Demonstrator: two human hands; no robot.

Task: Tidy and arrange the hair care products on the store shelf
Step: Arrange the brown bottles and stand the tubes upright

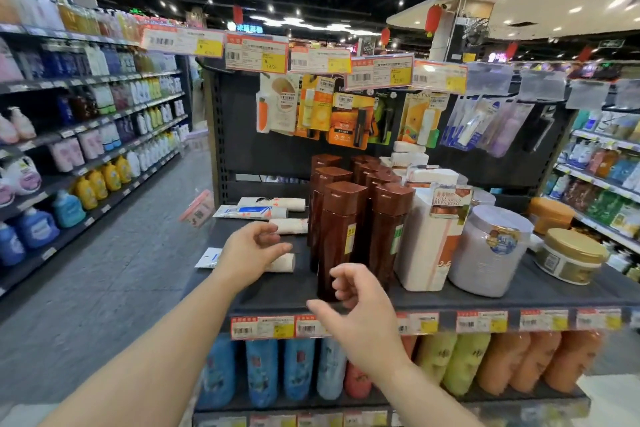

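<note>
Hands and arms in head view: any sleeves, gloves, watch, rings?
Nothing worn that shows. The left hand and right hand are bare, without gloves, visible rings or wristbands. Both forearms are uncovered up to the frame edge, with no sleeve in view.

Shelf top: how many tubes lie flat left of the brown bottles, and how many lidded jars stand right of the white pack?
Tubes: 4, one partly behind the left hand
Jars: 3 clearly in view
Total: 7

Glossy brown plastic bottles (341, 236), matt dark shelf (287, 288); frosted plastic jar (491, 253), gold lid (576, 241)
</note>
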